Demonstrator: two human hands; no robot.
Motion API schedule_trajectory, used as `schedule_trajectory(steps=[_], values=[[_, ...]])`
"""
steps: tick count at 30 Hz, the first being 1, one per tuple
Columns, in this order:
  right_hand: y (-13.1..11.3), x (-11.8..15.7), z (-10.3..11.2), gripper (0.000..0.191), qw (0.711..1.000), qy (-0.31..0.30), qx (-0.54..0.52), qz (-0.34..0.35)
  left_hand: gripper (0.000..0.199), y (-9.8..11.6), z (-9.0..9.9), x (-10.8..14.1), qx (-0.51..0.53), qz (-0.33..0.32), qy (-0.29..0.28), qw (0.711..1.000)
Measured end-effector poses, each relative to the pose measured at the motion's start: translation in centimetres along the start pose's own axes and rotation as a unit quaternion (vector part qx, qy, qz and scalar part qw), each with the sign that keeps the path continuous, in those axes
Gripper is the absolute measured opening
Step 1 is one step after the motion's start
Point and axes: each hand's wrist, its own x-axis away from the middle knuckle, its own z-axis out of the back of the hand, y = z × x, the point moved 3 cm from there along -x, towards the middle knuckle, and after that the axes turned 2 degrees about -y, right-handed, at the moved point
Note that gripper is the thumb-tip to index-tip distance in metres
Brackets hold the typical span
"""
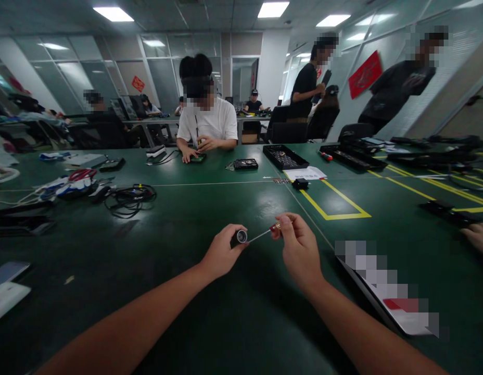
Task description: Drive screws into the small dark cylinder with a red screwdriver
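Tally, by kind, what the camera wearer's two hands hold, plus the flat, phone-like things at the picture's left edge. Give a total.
Screwdriver-like tool, in the right hand: 1
Round black part, in the left hand: 1
Flat, phone-like things, a dark one and a white one: 2
Total: 4

We got a dim, cool-toned frame. Light came from overhead: ceiling panels point(273, 9) clipped to white and mirrored in the glass point(79, 78) at upper left. The table point(202, 208) had hazy glare mid-surface, near-black closer to us, with soft shadow under the right hand point(302, 247). It and the left hand point(221, 252) read fairly sharp; the screwdriver point(259, 236) shaft caught a thin highlight. We lost shadow detail in the cables point(130, 200). Background looked soft. Wide-lens distortion tilted the standing person point(397, 86) at far right. Mosaic blocks covered faces point(196, 96) plus most of one flat item point(411, 324).
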Motion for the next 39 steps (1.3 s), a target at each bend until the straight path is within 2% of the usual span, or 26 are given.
schedule_trajectory(steps=[4,8,14,19,24,31,35,39], values=[[-0.1,0.1,0.0,0.028,1.0,-0.009,0.013,0.023,0.028,0.5,0.5,0.2,-0.01,-0.037,-0.012,0.999],[0.4,0.3,-0.1,0.027,0.999,-0.022,0.02,0.019,0.031,0.6,0.8,0.1,-0.012,-0.036,-0.005,0.999],[0.9,0.7,-0.1,0.023,0.998,-0.047,0.049,0.02,0.034,-0.1,0.5,0.1,-0.012,-0.043,-0.025,0.999],[0.4,1.0,-0.1,0.02,0.991,-0.056,0.11,0.053,0.035,-0.3,0.7,0.1,-0.025,-0.037,-0.015,0.999],[0.0,1.1,-0.1,0.017,0.989,-0.06,0.124,0.061,0.035,-0.2,0.7,0.1,-0.027,-0.041,-0.023,0.999],[-0.4,1.5,-0.3,0.022,0.98,-0.162,0.076,0.084,0.032,-0.5,0.8,0.0,-0.024,-0.013,0.006,1.0],[-0.4,1.6,-0.3,0.035,0.977,-0.141,0.122,0.1,0.028,-0.4,0.8,0.0,-0.029,-0.033,-0.005,0.999],[-0.7,1.5,-0.3,0.024,0.971,-0.101,0.181,0.12,0.031,-0.9,0.8,-0.1,-0.03,-0.018,0.014,0.999]])
